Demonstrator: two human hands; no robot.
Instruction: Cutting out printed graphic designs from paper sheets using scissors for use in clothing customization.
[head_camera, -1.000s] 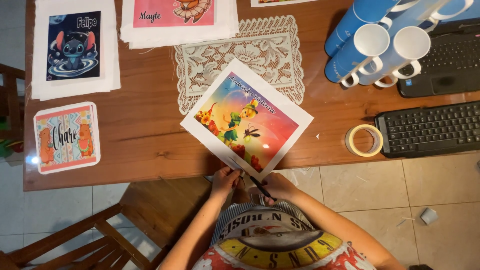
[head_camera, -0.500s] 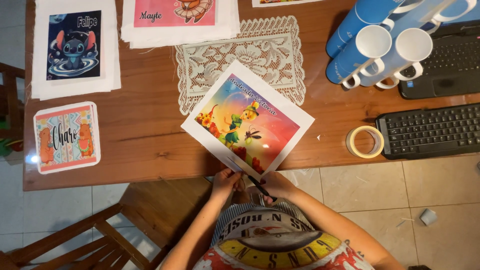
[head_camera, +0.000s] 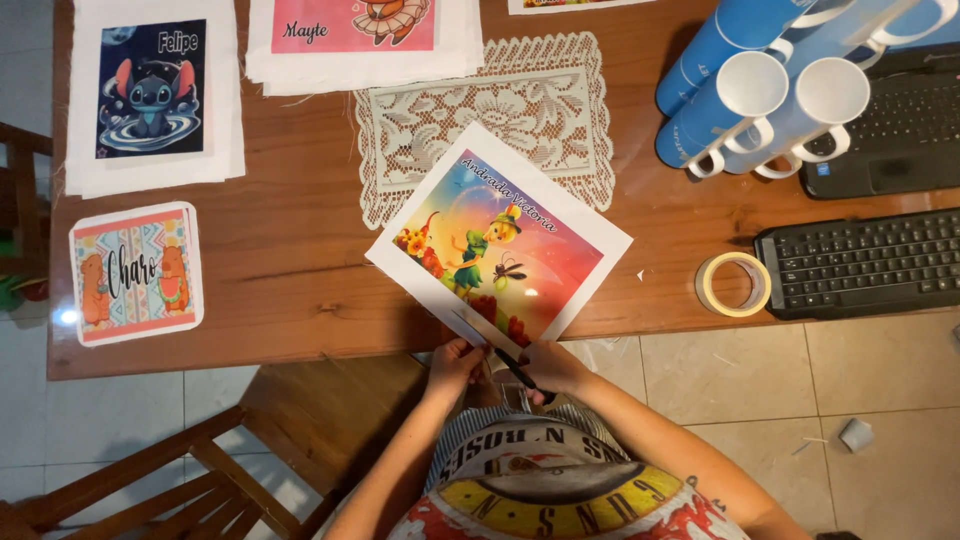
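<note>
Here the left hand (head_camera: 455, 362) pinches the printed sheet (head_camera: 500, 240) and the right hand (head_camera: 550, 367) grips scissors (head_camera: 515, 370); cutting should hug the picture's edge.

The fairy print (head_camera: 498, 243) blends orange, yellow, pink and blue inside a white border; the lace doily (head_camera: 500, 110) is cream with floral openwork; mugs (head_camera: 745, 95) are blue outside, white inside.

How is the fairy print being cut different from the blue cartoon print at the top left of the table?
The fairy print lies tilted, overhanging the table edge, held by the left hand while the right hand works scissors at its border; the blue cartoon print lies square, flat and untouched. The fairy print is rainbow-coloured; the blue cartoon print is dark blue. Both are pictures with white margins.
</note>
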